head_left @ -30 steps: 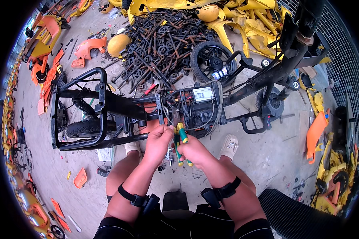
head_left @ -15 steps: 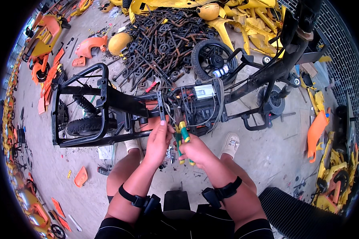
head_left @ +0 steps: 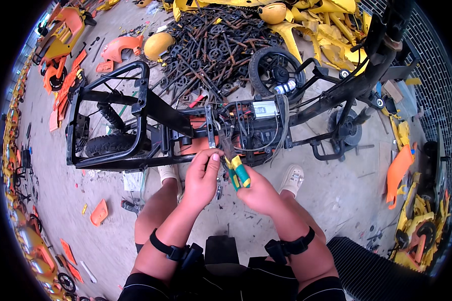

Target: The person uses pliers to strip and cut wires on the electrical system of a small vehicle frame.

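My right hand is wrapped round pliers with green and yellow handles, their jaws pointing away from me into the middle of a black scooter frame. Close to the jaws, my left hand is pinched shut; whatever lies between thumb and finger is too small to tell, perhaps a wire end. A flat metal strip stands just beyond the left fingertips. Grey cables loop beside a silver box mounted on the frame, to the right of the pliers.
Behind the frame lies a heap of rusty metal rods and cranks, with yellow body panels at the far right. A loose spoked wheel rests against the heap. Orange panel pieces lie on the floor, and a black ribbed mat is near right.
The plier handles have come closer together. My left fingertips have moved off the metal strip's lower end, toward the plier jaws. The whole view has shifted slightly.
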The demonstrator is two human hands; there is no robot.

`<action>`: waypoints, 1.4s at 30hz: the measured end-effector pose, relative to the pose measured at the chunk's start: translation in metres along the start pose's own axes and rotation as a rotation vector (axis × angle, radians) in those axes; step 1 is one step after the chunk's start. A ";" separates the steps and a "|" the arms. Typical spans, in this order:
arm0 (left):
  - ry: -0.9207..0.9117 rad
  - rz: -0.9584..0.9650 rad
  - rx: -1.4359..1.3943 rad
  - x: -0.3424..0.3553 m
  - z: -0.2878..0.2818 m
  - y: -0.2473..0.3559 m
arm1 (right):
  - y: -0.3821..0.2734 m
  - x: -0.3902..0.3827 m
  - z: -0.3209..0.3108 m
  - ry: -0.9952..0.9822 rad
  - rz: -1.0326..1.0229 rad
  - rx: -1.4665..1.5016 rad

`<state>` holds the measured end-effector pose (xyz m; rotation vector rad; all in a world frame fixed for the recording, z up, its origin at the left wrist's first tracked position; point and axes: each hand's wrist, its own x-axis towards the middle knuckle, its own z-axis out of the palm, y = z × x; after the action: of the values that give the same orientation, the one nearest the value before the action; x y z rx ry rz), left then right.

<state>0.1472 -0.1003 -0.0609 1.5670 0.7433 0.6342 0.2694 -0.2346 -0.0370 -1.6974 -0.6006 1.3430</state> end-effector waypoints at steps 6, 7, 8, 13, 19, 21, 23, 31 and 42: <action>0.079 0.113 0.234 -0.002 0.001 0.015 | 0.007 -0.004 0.005 -0.023 -0.020 -0.009; 0.089 0.125 0.258 -0.003 0.001 0.016 | 0.005 -0.005 0.005 -0.025 -0.012 -0.015; 0.098 0.138 0.281 -0.004 0.000 0.016 | 0.005 -0.005 0.006 -0.020 -0.017 -0.019; 0.103 0.051 0.354 -0.008 0.000 0.026 | -0.002 -0.009 0.005 0.004 0.020 -0.079; 0.136 0.229 0.480 -0.006 -0.004 0.024 | 0.003 -0.010 0.005 0.007 0.006 -0.091; 0.135 0.279 0.514 -0.005 -0.005 0.024 | 0.009 -0.008 0.006 -0.003 -0.045 -0.125; 0.129 0.247 0.512 -0.005 -0.004 0.025 | 0.013 -0.006 0.005 -0.014 -0.071 -0.151; 0.111 0.170 0.523 -0.007 -0.005 0.023 | 0.013 -0.005 0.006 -0.028 0.020 -0.180; 0.093 0.134 0.556 -0.005 -0.003 0.020 | 0.021 -0.003 0.009 0.081 -0.112 -0.380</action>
<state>0.1435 -0.1033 -0.0407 2.1209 0.9430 0.6332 0.2574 -0.2445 -0.0541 -1.9761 -0.9345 1.1246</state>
